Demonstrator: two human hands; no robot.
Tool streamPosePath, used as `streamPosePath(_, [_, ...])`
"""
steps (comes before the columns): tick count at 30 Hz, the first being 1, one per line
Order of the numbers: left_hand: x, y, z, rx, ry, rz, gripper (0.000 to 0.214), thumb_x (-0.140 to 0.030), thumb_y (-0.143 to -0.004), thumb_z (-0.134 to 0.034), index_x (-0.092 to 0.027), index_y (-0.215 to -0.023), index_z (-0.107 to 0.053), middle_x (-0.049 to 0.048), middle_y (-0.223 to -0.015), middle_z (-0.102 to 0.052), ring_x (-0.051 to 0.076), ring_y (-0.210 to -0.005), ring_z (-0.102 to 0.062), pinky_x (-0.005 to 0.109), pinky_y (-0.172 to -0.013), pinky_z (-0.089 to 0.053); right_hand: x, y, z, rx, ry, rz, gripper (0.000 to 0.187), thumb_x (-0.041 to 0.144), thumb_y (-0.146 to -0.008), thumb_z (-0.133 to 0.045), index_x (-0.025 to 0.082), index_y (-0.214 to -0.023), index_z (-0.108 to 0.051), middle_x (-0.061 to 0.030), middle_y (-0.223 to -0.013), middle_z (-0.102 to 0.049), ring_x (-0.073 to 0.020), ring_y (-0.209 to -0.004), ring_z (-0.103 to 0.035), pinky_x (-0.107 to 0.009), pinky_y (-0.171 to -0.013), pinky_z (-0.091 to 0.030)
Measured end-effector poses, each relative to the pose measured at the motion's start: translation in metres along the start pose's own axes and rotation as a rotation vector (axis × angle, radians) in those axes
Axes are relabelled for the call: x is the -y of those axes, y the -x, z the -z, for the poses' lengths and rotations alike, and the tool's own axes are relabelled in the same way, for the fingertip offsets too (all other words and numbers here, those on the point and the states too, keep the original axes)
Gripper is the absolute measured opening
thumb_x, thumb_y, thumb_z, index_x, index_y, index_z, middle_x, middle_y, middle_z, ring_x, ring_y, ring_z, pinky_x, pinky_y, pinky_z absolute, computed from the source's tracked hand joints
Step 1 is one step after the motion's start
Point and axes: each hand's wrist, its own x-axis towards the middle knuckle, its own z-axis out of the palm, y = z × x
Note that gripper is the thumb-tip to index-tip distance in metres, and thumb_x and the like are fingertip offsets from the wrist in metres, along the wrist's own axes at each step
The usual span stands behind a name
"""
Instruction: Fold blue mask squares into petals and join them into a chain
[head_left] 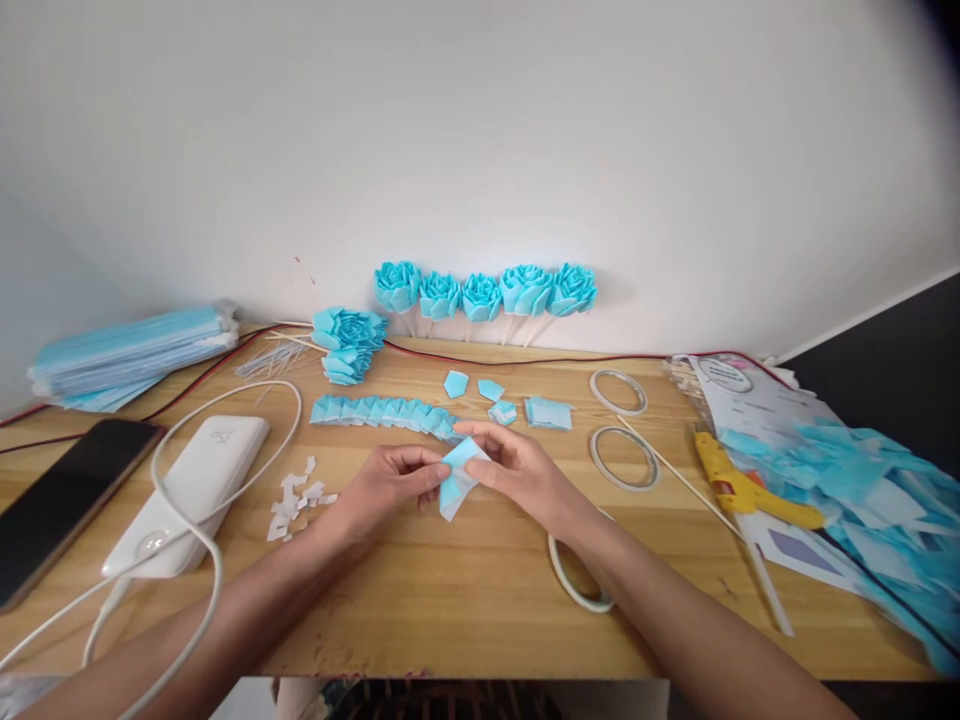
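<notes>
Between my two hands is a folded piece of blue and white mask fabric, held above the wooden table. My left hand pinches its left edge. My right hand grips its upper right side, thumb on the white face. Just behind my hands a row of folded blue pieces lies overlapping in a line. Farther back are loose blue cut pieces and a small stack of blue rectangles. Blue fabric flowers on sticks lean on the wall, and more flowers lie to their left.
Tape rolls and a thin stick lie right of centre. A yellow glue gun rests beside a heap of blue scraps. On the left are white paper bits, a cabled power bank, a phone and stacked masks.
</notes>
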Motion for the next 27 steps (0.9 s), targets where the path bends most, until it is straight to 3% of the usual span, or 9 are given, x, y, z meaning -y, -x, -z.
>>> streamPosePath(4, [0.001,0.000,-0.001,0.028,-0.037,-0.005,0.030,-0.043,-0.074,-0.070,-0.013,-0.068,-0.069,-0.0018,-0.053,-0.057,0.009,-0.052,-0.046,0.022,-0.056,-0.034,0.000,0.000,0.000,-0.033,0.022,-0.048,0.022,0.040,-0.084,-0.062,0.018,-0.082,-0.063,0.0008,-0.076,-0.060,-0.0134,-0.072,-0.057,-0.027,-0.069,-0.045])
streamPosePath(6, [0.001,0.000,-0.001,0.027,-0.047,-0.011,0.032,-0.043,-0.076,-0.069,-0.014,-0.065,-0.068,-0.0015,-0.054,-0.057,0.009,-0.053,-0.047,0.022,-0.056,-0.035,0.002,0.001,0.000,-0.126,0.072,0.005,0.020,0.038,-0.085,-0.061,0.019,-0.088,-0.063,0.0008,-0.077,-0.060,-0.0137,-0.073,-0.057,-0.027,-0.070,-0.046])
streamPosePath(9, [-0.001,0.001,-0.001,-0.012,-0.034,-0.037,0.033,-0.043,-0.077,-0.068,-0.014,-0.060,-0.066,-0.0009,-0.055,-0.058,0.010,-0.055,-0.048,0.023,-0.057,-0.036,0.003,0.002,0.001,-0.251,0.134,0.142,0.025,0.035,-0.088,-0.056,0.023,-0.110,-0.058,-0.0024,-0.097,-0.062,-0.0161,-0.090,-0.059,-0.030,-0.079,-0.047])
streamPosePath(12, [-0.002,0.002,0.000,-0.076,0.018,-0.068,0.032,-0.042,-0.078,-0.068,-0.014,-0.062,-0.066,-0.0003,-0.058,-0.059,0.010,-0.057,-0.047,0.023,-0.059,-0.036,0.003,0.004,0.001,-0.326,0.217,0.242,0.022,0.034,-0.089,-0.056,0.025,-0.109,-0.054,-0.0050,-0.110,-0.060,-0.0187,-0.105,-0.056,-0.033,-0.089,-0.046])
streamPosePath(14, [-0.001,0.002,0.000,-0.097,0.062,-0.093,0.031,-0.041,-0.079,-0.067,-0.014,-0.063,-0.066,0.0001,-0.060,-0.058,0.011,-0.059,-0.047,0.024,-0.060,-0.036,0.002,0.004,0.001,-0.357,0.161,0.226,0.024,0.034,-0.088,-0.058,0.026,-0.110,-0.052,-0.0051,-0.112,-0.060,-0.0195,-0.109,-0.055,-0.035,-0.092,-0.045])
streamPosePath(17, [0.000,0.001,0.001,-0.087,0.130,-0.119,0.031,-0.041,-0.081,-0.066,-0.014,-0.064,-0.065,0.0003,-0.062,-0.058,0.011,-0.061,-0.046,0.024,-0.061,-0.036,0.002,0.002,0.001,-0.278,-0.126,0.032,0.035,0.039,-0.089,-0.055,0.027,-0.121,-0.047,-0.0058,-0.110,-0.063,-0.0203,-0.106,-0.059,-0.037,-0.089,-0.047])
streamPosePath(20, [-0.001,0.002,0.000,-0.073,0.151,-0.136,0.033,-0.040,-0.082,-0.064,-0.015,-0.062,-0.062,-0.0003,-0.061,-0.055,0.011,-0.061,-0.044,0.024,-0.060,-0.034,0.004,0.000,-0.001,-0.056,-0.290,-0.147,0.037,0.041,-0.087,-0.056,0.023,-0.120,-0.054,-0.0076,-0.109,-0.065,-0.0216,-0.101,-0.061,-0.035,-0.082,-0.048])
streamPosePath(23, [-0.004,0.004,-0.003,-0.069,0.138,-0.143,0.035,-0.041,-0.081,-0.065,-0.015,-0.059,-0.060,-0.0011,-0.058,-0.051,0.010,-0.059,-0.041,0.024,-0.059,-0.033,0.005,0.000,-0.006,0.102,-0.215,-0.128,0.033,0.038,-0.083,-0.062,0.022,-0.111,-0.060,-0.0058,-0.106,-0.066,-0.0208,-0.100,-0.060,-0.031,-0.078,-0.046])
streamPosePath(27, [-0.005,0.004,-0.007,-0.063,0.140,-0.130,0.036,-0.043,-0.077,-0.068,-0.014,-0.057,-0.061,-0.0014,-0.057,-0.049,0.010,-0.058,-0.039,0.023,-0.057,-0.033,0.000,0.000,-0.010,0.030,0.002,-0.067,0.021,0.035,-0.081,-0.064,0.019,-0.094,-0.064,-0.0023,-0.088,-0.066,-0.0173,-0.085,-0.059,-0.028,-0.073,-0.043])
